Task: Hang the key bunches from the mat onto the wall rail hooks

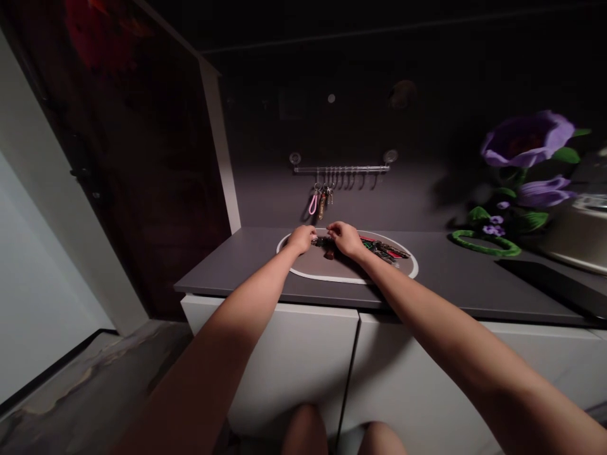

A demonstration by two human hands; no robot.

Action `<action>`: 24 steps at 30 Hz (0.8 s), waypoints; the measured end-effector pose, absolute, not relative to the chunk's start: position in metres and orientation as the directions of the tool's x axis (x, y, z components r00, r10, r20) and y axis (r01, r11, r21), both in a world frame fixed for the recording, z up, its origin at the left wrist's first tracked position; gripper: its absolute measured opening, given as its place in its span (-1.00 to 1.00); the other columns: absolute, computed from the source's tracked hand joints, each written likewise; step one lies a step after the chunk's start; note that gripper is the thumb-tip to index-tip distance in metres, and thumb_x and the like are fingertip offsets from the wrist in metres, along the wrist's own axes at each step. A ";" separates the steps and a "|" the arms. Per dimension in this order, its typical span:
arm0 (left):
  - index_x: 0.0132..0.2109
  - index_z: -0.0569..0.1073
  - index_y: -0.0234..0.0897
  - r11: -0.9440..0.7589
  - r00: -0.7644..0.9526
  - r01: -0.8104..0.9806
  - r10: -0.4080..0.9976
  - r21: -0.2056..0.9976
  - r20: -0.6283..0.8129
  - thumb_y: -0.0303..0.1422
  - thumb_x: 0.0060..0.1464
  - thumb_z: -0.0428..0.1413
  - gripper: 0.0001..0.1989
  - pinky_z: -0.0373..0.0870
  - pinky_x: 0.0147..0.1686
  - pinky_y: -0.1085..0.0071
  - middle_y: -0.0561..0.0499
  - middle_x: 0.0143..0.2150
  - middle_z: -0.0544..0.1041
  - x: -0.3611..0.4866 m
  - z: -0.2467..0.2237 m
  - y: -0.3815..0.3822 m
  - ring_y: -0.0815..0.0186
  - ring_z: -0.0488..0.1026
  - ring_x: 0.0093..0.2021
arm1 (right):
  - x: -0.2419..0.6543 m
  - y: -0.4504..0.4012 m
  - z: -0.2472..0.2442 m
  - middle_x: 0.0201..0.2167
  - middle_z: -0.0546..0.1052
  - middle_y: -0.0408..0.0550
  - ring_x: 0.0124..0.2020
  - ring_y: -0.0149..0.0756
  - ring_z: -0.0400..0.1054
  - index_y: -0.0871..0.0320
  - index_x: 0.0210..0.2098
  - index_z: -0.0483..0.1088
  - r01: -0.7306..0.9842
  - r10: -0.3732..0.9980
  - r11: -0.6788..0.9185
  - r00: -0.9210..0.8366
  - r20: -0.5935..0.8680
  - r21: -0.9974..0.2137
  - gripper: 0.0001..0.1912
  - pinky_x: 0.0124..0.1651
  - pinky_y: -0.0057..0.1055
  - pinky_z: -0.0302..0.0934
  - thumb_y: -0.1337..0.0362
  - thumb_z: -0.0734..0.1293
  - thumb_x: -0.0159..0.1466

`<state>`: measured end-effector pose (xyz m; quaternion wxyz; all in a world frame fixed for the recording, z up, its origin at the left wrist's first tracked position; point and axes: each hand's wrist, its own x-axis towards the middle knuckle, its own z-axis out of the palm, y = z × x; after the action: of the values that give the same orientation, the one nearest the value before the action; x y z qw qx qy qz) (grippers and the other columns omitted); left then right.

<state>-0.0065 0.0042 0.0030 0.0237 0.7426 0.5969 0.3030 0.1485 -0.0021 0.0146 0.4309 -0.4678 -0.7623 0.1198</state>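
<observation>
Both of my hands are over an oval mat [327, 273] with a white rim on the dark counter. My left hand [302, 239] is closed at the mat's left part, pinching one end of a small dark metallic item [323, 242], perhaps keys. My right hand [344, 239] has its fingers curled together at the other end of that item; what they hold is too small to make out. A small dark red piece [329, 254] lies just below, between the hands. Right of my right hand, a pile of keys [386, 249] with red and green parts rests on the mat.
A clear hook rail [341, 169] on the wall carries several hooks, with keys and a pink loop [313, 204] at its left end. Purple flowers [528, 142] with a green ring base [486, 243], a dark flat object [552, 284] and a pale rounded appliance [581, 234] stand at the right.
</observation>
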 end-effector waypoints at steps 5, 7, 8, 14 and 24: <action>-0.28 0.50 -0.32 -0.340 0.172 0.883 0.876 0.324 0.451 -0.43 0.03 0.01 -0.83 0.24 -0.18 0.41 -0.09 -0.25 0.48 -0.011 -0.001 0.008 0.28 0.36 -0.23 | 0.145 -0.005 0.016 -0.23 0.51 0.04 -0.20 -0.29 0.36 0.20 -0.24 0.42 0.714 0.797 0.550 -0.291 0.529 -0.434 -0.78 -0.11 -0.42 0.16 0.43 0.20 0.16; -0.30 0.50 -0.33 -0.339 0.171 0.886 0.873 0.317 0.456 -0.43 0.03 0.01 -0.83 0.24 -0.20 0.41 -0.08 -0.27 0.48 -0.012 -0.002 0.009 0.29 0.36 -0.25 | 0.145 -0.005 0.015 -0.23 0.51 0.05 -0.20 -0.28 0.37 0.20 -0.23 0.42 0.728 0.796 0.548 -0.303 0.523 -0.412 -0.77 -0.12 -0.43 0.15 0.43 0.19 0.17; -0.30 0.50 -0.33 -0.340 0.173 0.887 0.872 0.312 0.458 -0.43 0.03 0.02 -0.84 0.23 -0.20 0.42 -0.08 -0.27 0.48 -0.012 -0.002 0.009 0.29 0.36 -0.25 | 0.144 -0.004 0.015 -0.23 0.51 0.06 -0.20 -0.27 0.37 0.21 -0.23 0.42 0.733 0.794 0.549 -0.309 0.523 -0.401 -0.77 -0.12 -0.43 0.15 0.43 0.19 0.17; -0.34 0.48 -0.35 -0.360 0.178 0.876 0.860 0.321 0.478 -0.43 0.02 0.01 -0.85 0.23 -0.20 0.44 -0.05 -0.32 0.48 -0.016 -0.001 0.008 0.32 0.35 -0.27 | 0.142 -0.005 0.014 -0.22 0.50 0.07 -0.19 -0.26 0.36 0.22 -0.24 0.43 0.755 0.773 0.569 -0.355 0.526 -0.326 -0.76 -0.13 -0.45 0.14 0.46 0.18 0.17; -0.42 0.42 -0.40 -0.345 -0.007 0.637 0.892 0.690 0.452 -0.48 0.01 0.01 -0.88 0.28 -0.29 0.46 0.01 -0.45 0.45 -0.014 0.007 -0.001 0.42 0.33 -0.42 | 0.141 0.001 0.012 -0.20 0.50 0.07 -0.17 -0.26 0.35 0.21 -0.23 0.42 0.750 0.738 0.609 -0.414 0.533 -0.260 -0.76 -0.12 -0.45 0.12 0.44 0.18 0.17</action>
<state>-0.0141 -0.0013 0.0070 0.1439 0.6897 0.5541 0.4434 0.1408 0.0007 0.0122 0.3120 -0.4423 -0.8408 -0.0095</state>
